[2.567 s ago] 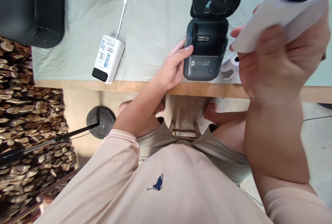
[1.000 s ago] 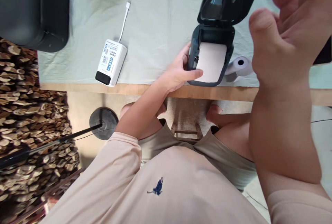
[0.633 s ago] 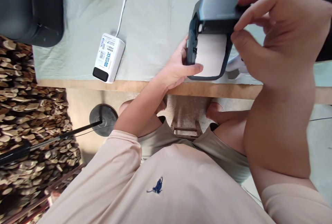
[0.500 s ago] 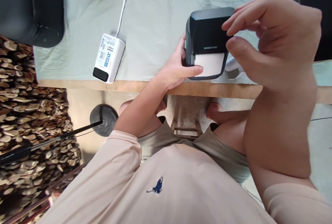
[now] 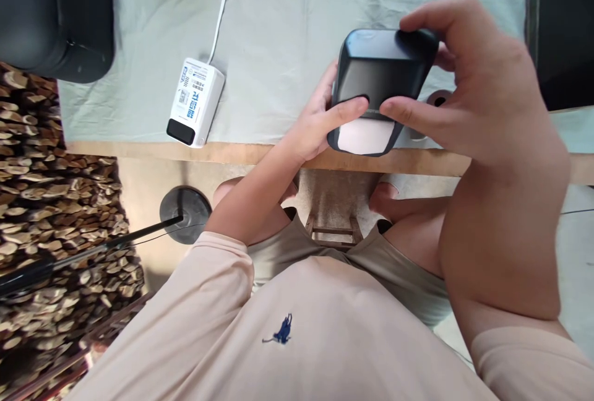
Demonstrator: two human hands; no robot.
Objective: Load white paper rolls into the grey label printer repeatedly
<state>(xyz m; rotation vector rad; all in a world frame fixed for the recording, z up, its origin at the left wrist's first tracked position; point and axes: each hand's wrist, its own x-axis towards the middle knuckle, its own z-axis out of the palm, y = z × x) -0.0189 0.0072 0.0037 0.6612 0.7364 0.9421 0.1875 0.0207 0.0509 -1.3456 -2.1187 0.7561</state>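
Note:
A dark, boxy device (image 5: 380, 76) with a pale panel at its near end is held between both hands above the table's front edge. My left hand (image 5: 320, 116) grips its left side, with the thumb lying on the top face. At the right, my right hand (image 5: 468, 85) has its thumb on the top face and its fingers round the far right corner. Beside the device, partly hidden by my right hand, lies a white roll (image 5: 440, 99) with a dark hole.
A white power bank (image 5: 195, 104) with a short cable lies on the pale cloth (image 5: 273, 36). At the back left sits a black case (image 5: 60, 17), at the right a dark phone (image 5: 563, 39). A black stand base (image 5: 185, 212) is on the floor.
My right hand has closed on the device, where before it was at the right corner with its thumb off the top. The device has tilted and shifted slightly. More of the roll shows.

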